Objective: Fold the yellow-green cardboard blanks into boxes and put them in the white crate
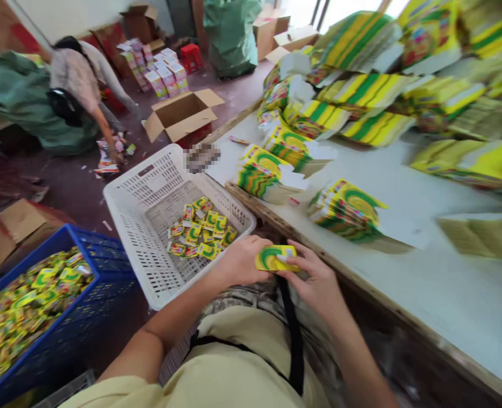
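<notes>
A small yellow and green carton [275, 258] sits between both my hands just above my lap. My left hand [236, 262] is closed around its left end. My right hand [313, 281] pinches its right end with curled fingers. Just left of my hands stands a white plastic basket [138, 207] holding several folded yellow and green cartons [200, 228]. Stacks of flat carton blanks [347, 209] lie on the white table [425, 283] in front of me, the nearest one just beyond my right hand.
A blue crate [85, 294] full of small yellow cartons stands at lower left. Further stacks of blanks [361, 96] cover the back of the table. A person [79, 73] bends over on the floor by an open cardboard box [183, 116]. More boxes lie around.
</notes>
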Demonstrator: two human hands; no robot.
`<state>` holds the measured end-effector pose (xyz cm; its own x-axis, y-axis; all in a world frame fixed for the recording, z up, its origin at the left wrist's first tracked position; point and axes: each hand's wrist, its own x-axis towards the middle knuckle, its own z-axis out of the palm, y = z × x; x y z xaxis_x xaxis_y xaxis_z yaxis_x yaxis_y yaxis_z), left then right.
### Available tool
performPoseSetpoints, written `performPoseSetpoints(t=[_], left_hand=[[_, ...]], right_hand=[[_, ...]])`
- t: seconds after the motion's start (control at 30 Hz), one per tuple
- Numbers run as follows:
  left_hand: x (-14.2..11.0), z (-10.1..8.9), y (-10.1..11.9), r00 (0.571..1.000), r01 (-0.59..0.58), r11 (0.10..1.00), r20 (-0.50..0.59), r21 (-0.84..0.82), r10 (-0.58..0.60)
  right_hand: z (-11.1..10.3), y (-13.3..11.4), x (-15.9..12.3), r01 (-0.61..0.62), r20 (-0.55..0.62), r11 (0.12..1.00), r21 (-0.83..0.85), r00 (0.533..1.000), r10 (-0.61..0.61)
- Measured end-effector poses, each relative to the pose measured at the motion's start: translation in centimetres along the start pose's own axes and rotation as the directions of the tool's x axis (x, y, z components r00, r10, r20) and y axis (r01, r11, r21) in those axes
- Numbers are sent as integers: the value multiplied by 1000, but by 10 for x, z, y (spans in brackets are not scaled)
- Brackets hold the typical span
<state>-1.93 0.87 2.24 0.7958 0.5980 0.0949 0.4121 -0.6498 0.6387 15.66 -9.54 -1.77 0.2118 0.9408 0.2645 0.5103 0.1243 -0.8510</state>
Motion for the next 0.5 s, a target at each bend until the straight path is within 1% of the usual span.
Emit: performPoseSetpoints(t=[0.07,0.1,0.13,0.17,0.2,0.23,0.27,0.3,0.33,0.37,0.4,0.43,0.5], left_hand=[[-4,-3,-4,1000,23,1000,10,-8,-23],[-7,-7,-9,999,44,999,17,-8,-44],[-11,-13,-17,997,71,997,16,7,-71],[-16,-21,-26,995,102,994,15,45,-103],[-21,-30,-38,987,160,981,-21,107,-159],[-27,-41,-50,976,219,958,-60,185,-211],[-34,-52,-63,962,271,921,-88,279,-257],[-40,-62,-75,942,337,862,-132,379,-310],[-47,-71,-85,910,415,790,-203,451,-362],[-53,-78,-94,889,457,744,-245,488,-386],[-57,-81,-100,876,481,719,-270,501,-399],[-60,-81,-104,877,481,727,-270,490,-398],[-62,-73,-105,909,417,809,-206,414,-362]], right_hand=[[4,-5,2,-27,29,1000,9,999,27],[1,-7,5,-30,45,1000,6,999,29],[-6,-9,9,-31,33,1000,-2,999,31],[-16,-10,14,-36,-13,999,-22,999,36],[-29,-9,19,-48,-92,997,-57,995,42],[-44,-7,26,-70,-198,992,-108,979,48],[-60,-3,33,-104,-313,980,-171,949,46],[-76,2,40,-147,-415,959,-241,909,35],[-89,9,47,-193,-491,932,-307,871,18],[-100,17,54,-234,-532,901,-366,847,4],[-107,26,60,-271,-537,872,-408,843,11],[-111,34,66,-302,-524,846,-439,851,32],[-111,47,74,-330,-478,816,-475,875,76]])
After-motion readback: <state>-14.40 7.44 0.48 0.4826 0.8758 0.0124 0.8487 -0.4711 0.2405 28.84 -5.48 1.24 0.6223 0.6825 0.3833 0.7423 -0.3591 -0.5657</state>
